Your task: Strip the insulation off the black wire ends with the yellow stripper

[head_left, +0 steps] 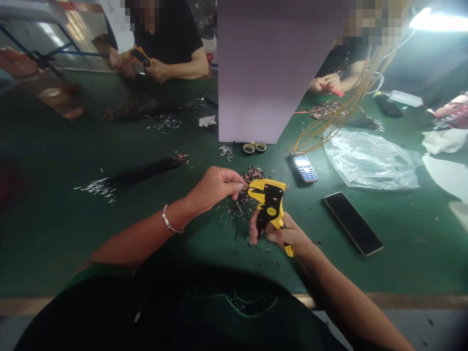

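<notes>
My right hand (287, 233) is wrapped round the handles of a yellow and black wire stripper (271, 200), whose jaws point left. Just left of those jaws, my left hand (223, 184) is pinched at the fingertips; whatever it holds there is too small to make out. Beneath the tool and fingertips lies a pile of small copper-coloured and dark scraps (252, 174). A bundle of black wires (146, 173) rests to the left, with silvery ends at its left and copper ends at its right.
A pale upright panel (263, 73) stands ahead, with two tape rolls (255, 147) at its foot. On the right are a keypad phone (305, 168), a black smartphone (353, 223) and a clear plastic bag (369, 158). Two people work across the green table (54, 234).
</notes>
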`<state>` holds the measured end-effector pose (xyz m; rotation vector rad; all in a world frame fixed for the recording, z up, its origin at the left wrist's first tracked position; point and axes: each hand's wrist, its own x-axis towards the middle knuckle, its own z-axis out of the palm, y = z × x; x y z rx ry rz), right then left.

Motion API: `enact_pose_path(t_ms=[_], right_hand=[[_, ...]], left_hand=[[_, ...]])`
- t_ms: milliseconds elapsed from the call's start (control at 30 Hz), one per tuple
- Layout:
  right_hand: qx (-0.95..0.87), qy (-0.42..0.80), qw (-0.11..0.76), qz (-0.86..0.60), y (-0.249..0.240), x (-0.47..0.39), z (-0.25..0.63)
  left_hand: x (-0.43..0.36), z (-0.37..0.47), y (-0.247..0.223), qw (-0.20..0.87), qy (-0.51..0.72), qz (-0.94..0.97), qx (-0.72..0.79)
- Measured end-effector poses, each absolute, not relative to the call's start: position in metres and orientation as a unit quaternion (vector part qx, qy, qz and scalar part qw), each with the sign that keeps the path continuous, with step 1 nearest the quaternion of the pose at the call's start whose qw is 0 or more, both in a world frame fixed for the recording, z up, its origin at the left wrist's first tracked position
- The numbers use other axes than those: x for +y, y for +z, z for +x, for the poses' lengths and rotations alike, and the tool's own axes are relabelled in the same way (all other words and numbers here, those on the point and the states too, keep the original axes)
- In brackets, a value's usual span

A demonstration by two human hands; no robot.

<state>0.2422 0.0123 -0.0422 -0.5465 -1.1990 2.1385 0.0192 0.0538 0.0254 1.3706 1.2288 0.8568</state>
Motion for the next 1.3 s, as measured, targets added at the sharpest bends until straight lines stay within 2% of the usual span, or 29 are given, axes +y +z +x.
enact_pose_path(t_ms=[700, 1300], right_hand=[[-0.436, 0.814, 0.324, -0.206, -0.045, 0.006, 0.241], [-0.445, 0.754, 0.374, -0.306, -0.05, -0.003, 0.233]], left_hand=[[0.052, 0.021, 0.026, 0.543, 0.34, 0.576, 0.508], [0.062, 0.018, 0.011, 0.521, 0.354, 0.592, 0.504]])
